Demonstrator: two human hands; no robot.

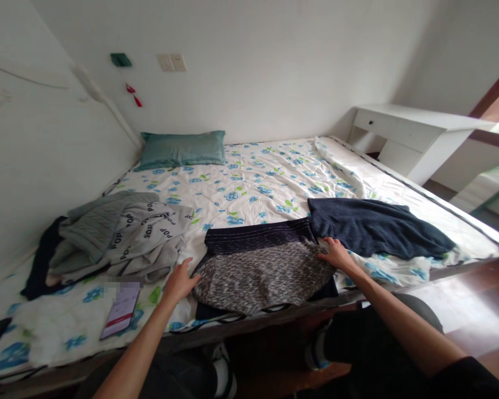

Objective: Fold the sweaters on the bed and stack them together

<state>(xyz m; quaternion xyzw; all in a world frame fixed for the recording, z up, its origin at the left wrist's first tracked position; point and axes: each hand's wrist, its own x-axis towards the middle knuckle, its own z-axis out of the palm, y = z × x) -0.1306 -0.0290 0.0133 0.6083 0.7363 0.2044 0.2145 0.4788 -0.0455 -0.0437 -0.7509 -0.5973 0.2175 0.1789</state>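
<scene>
A speckled grey-brown knitted garment (261,277) with a dark ribbed band (258,238) along its far side lies spread near the bed's front edge. My left hand (181,281) is at its left side, fingers spread, with the thumb at the garment's edge. On the opposite side, my right hand (336,254) rests by the upper right edge, fingers apart and touching the fabric. A navy garment (374,227) lies just beyond my right hand. To the left is a heap of grey clothes (120,238), some printed with "POP".
A phone (122,310) with a lit screen lies on the floral sheet (249,191), left of my left forearm. A green pillow (183,149) sits against the back wall. The white desk (416,127) stands beyond the bed's right side.
</scene>
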